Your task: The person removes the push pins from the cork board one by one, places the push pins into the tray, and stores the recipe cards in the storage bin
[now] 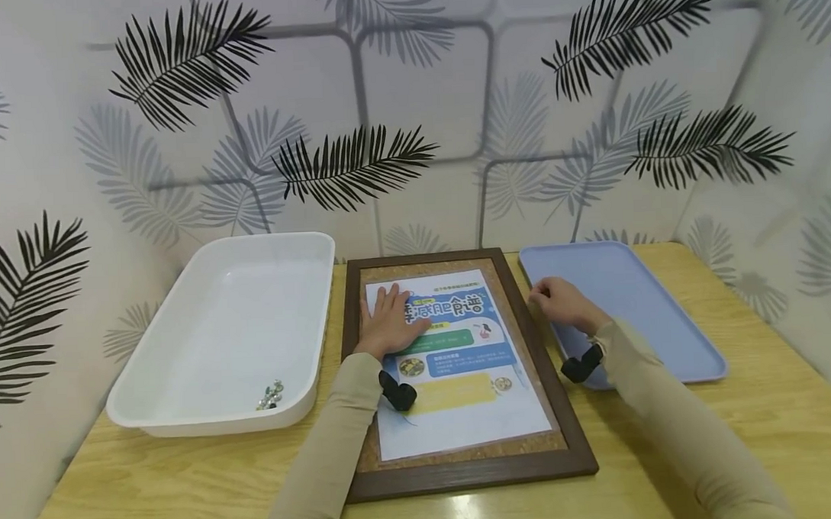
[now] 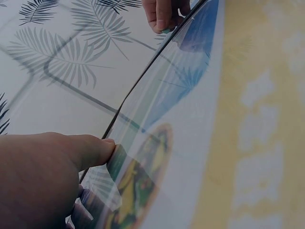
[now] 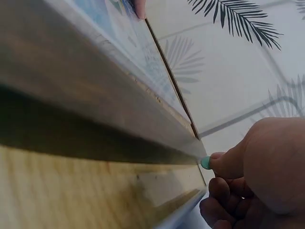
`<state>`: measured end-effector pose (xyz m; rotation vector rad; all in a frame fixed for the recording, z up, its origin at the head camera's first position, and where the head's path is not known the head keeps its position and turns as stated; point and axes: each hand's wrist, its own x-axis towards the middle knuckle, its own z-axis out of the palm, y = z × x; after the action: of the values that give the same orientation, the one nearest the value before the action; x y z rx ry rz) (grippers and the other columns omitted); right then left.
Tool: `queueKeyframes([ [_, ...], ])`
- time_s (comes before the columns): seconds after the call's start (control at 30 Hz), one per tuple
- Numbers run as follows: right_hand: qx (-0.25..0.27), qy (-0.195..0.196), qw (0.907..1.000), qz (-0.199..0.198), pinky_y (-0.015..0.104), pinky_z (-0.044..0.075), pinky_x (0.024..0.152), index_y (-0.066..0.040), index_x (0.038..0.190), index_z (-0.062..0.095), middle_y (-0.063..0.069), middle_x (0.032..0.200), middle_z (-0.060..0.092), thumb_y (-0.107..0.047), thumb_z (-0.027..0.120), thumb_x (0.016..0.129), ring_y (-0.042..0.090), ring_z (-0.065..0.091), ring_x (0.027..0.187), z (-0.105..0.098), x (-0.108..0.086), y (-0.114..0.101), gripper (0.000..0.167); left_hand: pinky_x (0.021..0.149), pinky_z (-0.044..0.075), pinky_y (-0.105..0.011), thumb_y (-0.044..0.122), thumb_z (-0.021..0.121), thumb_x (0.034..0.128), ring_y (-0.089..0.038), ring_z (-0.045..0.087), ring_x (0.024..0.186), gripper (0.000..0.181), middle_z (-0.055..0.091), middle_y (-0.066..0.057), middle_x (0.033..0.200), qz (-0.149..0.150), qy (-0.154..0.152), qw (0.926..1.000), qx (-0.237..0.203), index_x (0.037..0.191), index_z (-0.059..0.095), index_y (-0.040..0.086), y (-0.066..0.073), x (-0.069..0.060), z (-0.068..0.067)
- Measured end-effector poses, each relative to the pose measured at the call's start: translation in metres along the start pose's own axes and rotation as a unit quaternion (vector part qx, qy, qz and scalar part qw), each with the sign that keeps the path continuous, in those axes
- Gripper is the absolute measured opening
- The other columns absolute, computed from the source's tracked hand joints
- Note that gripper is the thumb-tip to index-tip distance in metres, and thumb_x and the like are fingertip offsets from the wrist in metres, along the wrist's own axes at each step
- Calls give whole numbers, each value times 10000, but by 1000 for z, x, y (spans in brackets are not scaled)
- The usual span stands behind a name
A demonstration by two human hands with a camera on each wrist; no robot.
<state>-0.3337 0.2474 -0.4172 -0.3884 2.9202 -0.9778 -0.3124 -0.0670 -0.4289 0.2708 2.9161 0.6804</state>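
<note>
A printed poster (image 1: 463, 433) with Chinese text, blue, green and yellow panels and food pictures lies on a cork board (image 1: 497, 445) with a dark brown frame (image 1: 464, 474). My left hand (image 1: 390, 324) rests on the poster's upper left part, its fingers spread. In the left wrist view, the thumb lies extended against the glossy sheet. Just off the frame's right side, above the blue tray's near-left edge, my right hand (image 1: 563, 304) is curled. Between its thumb and fingers it pinches a small teal push pin (image 3: 206, 162); only the rounded head shows.
A deep white tray (image 1: 222, 415) stands left of the board, with a small cluster of shiny pieces (image 1: 270, 394) in its near right corner. On the right lies a shallow blue tray (image 1: 636, 282). A leaf-patterned wall (image 1: 450, 82) backs the wooden table (image 1: 751, 423).
</note>
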Motion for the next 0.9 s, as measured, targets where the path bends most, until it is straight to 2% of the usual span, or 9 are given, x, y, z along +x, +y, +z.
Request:
queueKeyframes([
  [0.17,-33,-64,10000,47,300,411,647,112,995,610,206,894,618,-75,472,972,219,519,723,0,-7,9,233,1173,-82,-558,512,503,931,-294,-7,1504,746,94,-100,1628,-36,-9,10000,-15,1521,275,118,0,-3,-2],
  [0.37,-75,13,9997,232,310,413,675,109,1035,603,228,963,621,-93,466,985,249,535,780,-6,-13,18,249,1171,-105,-544,525,504,929,-274,-39,1505,758,67,-76,1633,-137,-114,9998,-50,1530,255,138,0,1,-1],
  [0.5,-142,37,9996,247,307,413,671,135,1011,599,238,925,617,-73,474,969,259,538,771,-10,-16,21,247,1173,-111,-535,531,504,927,-262,-54,1505,763,51,-62,1635,-225,-184,9996,-18,1535,243,152,0,3,0],
  [0.7,-273,49,9988,403,299,415,671,137,993,606,232,907,620,-80,477,960,265,548,777,-12,-20,24,254,1172,-102,-544,527,504,926,-270,-45,1505,759,61,-71,1634,-158,-125,9998,-43,1531,254,143,-3,4,3],
  [0.9,-597,112,9977,303,371,463,702,129,951,627,245,891,640,-85,510,933,295,581,767,-15,-21,28,244,1173,-107,-536,532,499,931,-258,-55,1505,756,51,-60,1635,-178,-138,9997,-3,1535,245,154,-4,6,3],
])
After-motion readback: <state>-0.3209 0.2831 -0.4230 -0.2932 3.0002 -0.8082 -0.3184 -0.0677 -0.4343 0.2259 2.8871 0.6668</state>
